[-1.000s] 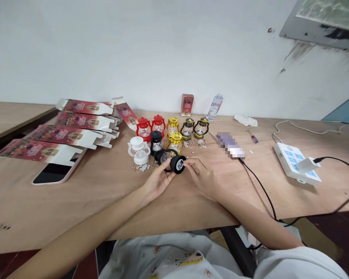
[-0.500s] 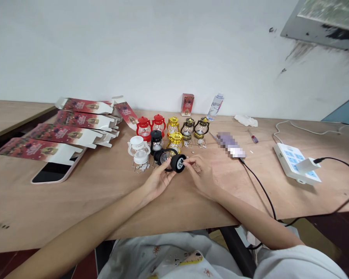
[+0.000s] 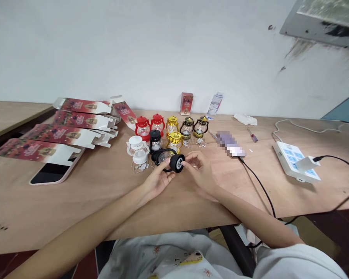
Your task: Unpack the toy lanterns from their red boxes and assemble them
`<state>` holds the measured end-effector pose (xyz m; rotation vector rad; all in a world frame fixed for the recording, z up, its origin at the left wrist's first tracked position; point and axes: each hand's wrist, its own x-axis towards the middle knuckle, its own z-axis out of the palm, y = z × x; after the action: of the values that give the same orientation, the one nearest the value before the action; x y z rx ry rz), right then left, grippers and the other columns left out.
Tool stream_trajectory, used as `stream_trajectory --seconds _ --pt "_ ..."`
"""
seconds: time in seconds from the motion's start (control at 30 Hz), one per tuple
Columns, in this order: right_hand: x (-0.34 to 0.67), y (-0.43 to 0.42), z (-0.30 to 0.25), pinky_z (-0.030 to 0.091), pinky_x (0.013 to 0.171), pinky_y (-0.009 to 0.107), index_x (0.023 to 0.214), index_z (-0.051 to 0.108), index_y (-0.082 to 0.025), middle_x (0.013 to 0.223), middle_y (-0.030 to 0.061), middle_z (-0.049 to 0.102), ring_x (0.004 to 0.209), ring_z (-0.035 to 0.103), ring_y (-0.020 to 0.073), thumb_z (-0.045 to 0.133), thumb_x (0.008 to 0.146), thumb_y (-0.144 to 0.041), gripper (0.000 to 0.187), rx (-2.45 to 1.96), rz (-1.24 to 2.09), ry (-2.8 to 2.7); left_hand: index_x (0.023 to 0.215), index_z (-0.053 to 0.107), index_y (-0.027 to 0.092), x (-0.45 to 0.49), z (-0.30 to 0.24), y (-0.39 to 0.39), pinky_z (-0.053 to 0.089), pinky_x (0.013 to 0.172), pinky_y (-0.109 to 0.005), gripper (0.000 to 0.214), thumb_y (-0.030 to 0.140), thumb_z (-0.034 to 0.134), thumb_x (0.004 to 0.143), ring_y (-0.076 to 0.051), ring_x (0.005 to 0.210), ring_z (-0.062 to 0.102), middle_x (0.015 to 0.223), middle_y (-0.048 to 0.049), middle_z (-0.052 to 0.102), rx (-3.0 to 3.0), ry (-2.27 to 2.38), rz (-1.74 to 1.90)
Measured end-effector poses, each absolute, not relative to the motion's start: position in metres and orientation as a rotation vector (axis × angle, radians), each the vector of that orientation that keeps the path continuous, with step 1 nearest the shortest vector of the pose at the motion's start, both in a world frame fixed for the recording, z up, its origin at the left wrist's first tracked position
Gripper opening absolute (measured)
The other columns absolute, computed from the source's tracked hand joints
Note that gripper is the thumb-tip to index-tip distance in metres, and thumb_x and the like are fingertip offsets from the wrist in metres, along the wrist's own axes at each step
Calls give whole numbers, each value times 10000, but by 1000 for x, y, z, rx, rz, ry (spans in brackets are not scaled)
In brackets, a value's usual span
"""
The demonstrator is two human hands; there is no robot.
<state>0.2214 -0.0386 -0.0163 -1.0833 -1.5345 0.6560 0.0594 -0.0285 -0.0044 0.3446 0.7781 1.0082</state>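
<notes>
Over the table (image 3: 174,211), left grip (image 3: 157,181) clasps black lantern (image 3: 163,156); right grip (image 3: 203,176) at base (image 3: 175,163), hold unclear; box (image 3: 186,104) lettering illegible.

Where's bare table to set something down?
Left: table between pink-edged phone and left forearm. Right: between black cable and power strip. Crowded: around the black lantern in the left hand, with other lanterns close behind; also back left, under the red boxes.

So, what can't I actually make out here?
All in the head view:
- Whether the right hand pinches anything at the base of the held black lantern: too small, partly finger-covered.
- Black-screened phone: far end hidden under flattened boxes.
- Cabled phone: screen pixelated.
- Small parts beside the white lantern: too tiny to identify.
- Grey-framed panel: cut off by picture edges.
</notes>
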Motion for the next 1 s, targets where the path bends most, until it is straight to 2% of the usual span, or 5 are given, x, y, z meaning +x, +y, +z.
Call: stream_trajectory --seconds 0.1,0.2,0.37,0.67,1.0 --pt "222 -36 -13 515 822 311 1022 609 -257 1002 18 667 921 629 160 688 753 -349 295 -1021 902 -1450 822 625 154 59 -5 -28 489 580 -193 31 176 603 819 -94 611 591 709 -10 641 329 794 1006" --pt "223 -36 -7 502 870 335 969 656 -238 973 18 695 926 639 167 689 746 -356 254 -987 1034 -1461 827 635 146 59 -3 -29 499 609 -196 41 168 601 821 -93 621 598 731 -18 654 327 797 985" --pt "221 -38 -4 512 839 331 890 669 -225 911 16 711 869 648 163 714 714 -321 206 -964 1057 -1397 831 643 137 58 -3 -30 518 659 -204 79 163 571 844 -102 671 625 777 -35 677 321 784 958" --pt "215 -41 -5 508 807 321 753 622 -212 829 3 699 821 642 161 738 664 -354 204 -990 1079 -1274 896 652 117 57 -2 -30 513 890 -256 116 145 546 858 -135 840 665 899 -71 699 375 749 916" --pt "218 -36 -2 524 746 310 772 649 -211 802 -1 698 765 643 154 757 646 -348 215 -981 1078 -1322 852 634 128 59 3 -31 558 735 -220 95 178 554 863 -107 701 654 800 -43 679 306 808 972"
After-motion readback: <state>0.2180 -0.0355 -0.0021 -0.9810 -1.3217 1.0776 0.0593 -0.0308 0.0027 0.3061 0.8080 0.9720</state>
